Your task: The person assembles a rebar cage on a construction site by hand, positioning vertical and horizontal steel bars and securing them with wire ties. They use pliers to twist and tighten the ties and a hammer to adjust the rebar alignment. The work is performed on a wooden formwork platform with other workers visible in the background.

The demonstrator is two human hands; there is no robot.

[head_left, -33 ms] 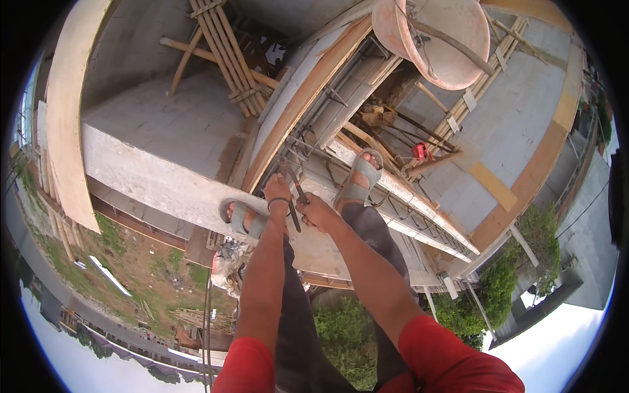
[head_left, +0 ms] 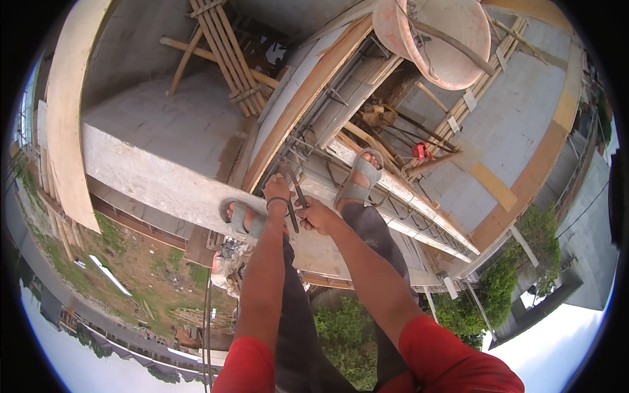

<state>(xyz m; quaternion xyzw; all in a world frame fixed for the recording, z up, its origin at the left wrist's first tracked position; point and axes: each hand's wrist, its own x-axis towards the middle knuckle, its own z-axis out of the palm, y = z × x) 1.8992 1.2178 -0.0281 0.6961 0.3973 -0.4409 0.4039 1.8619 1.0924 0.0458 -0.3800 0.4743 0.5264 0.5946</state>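
The dark-handled pincers (head_left: 299,190) are held in the right hand's (head_left: 317,215) grip, near the steel rebar (head_left: 299,150). Whether anything is held by the curled left hand (head_left: 278,188) cannot be told; its fingers are best kept clear of the pincers' jaws.

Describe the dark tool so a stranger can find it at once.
Follow the pale concrete ledge rightward to the left sandal. Just right, the right hand holds the dark tool, near the left hand. Unlike the steel bars beyond, it is held.
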